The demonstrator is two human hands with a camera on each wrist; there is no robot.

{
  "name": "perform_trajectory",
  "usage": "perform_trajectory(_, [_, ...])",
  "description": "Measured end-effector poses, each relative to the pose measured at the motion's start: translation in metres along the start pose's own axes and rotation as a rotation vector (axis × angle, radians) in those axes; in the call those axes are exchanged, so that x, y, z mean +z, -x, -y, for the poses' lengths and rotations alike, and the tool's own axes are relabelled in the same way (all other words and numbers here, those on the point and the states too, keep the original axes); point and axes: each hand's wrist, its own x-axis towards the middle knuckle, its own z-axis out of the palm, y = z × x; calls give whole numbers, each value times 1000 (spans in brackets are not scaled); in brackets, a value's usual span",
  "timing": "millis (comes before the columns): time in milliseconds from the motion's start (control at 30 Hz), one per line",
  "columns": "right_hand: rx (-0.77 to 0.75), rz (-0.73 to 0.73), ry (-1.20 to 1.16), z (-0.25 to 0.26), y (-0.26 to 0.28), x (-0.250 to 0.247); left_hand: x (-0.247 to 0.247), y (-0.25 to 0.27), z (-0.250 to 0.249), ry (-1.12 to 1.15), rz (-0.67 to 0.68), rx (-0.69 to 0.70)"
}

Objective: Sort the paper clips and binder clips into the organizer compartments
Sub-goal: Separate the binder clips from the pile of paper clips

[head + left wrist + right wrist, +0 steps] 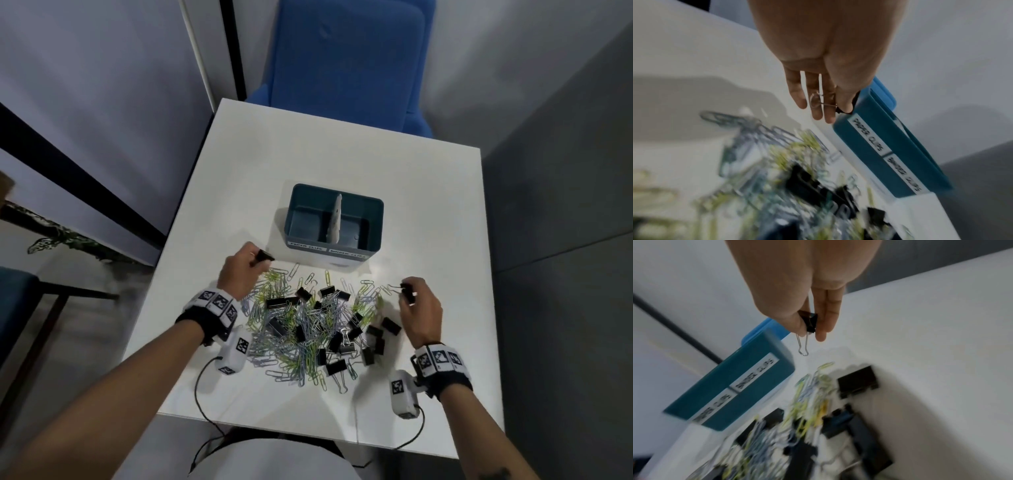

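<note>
A teal two-compartment organizer [376, 219] stands mid-table, its front labels reading PAPER CLIPS on the left and BINDER CLIPS on the right [902, 172]. Both compartments look empty. In front of it lies a mixed pile of coloured paper clips [294, 346] and black binder clips [335, 367]. My left hand [251, 262] pinches a black binder clip [265, 255] just left of the organizer's front corner. My right hand [409, 294] pinches another black binder clip [809, 322] by its body, wire handle hanging down, above the pile's right edge.
The white table [428, 192] has bare surface behind and on both sides of the organizer. A blue chair [346, 61] stands beyond the far edge. Cables run from both wrist cameras off the near edge.
</note>
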Motion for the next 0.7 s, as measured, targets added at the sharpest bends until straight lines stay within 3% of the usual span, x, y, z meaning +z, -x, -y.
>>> perform_trajectory(167, [248,31,12,-54,5,-27,-39,-11,29,-219,-160,-184])
perform_trajectory(333, [391,339,49,-71,10,-43,-51,-8,49,-338,-118,-317])
perform_trajectory(400, [393,376,49,-72,15,-43,-51,-4,49,-404,-118,-311])
perform_trajectory(567, [339,356,171,-66,20,-35,-34,20,41,-712,-125,-50])
perform_trajectory(633, [301,353,257,-59,21,-31,-19,33,34,-711,-97,137])
perform_trajectory(700, [211,342,409,-54,22,-26,-1,44,28,-655,21,280])
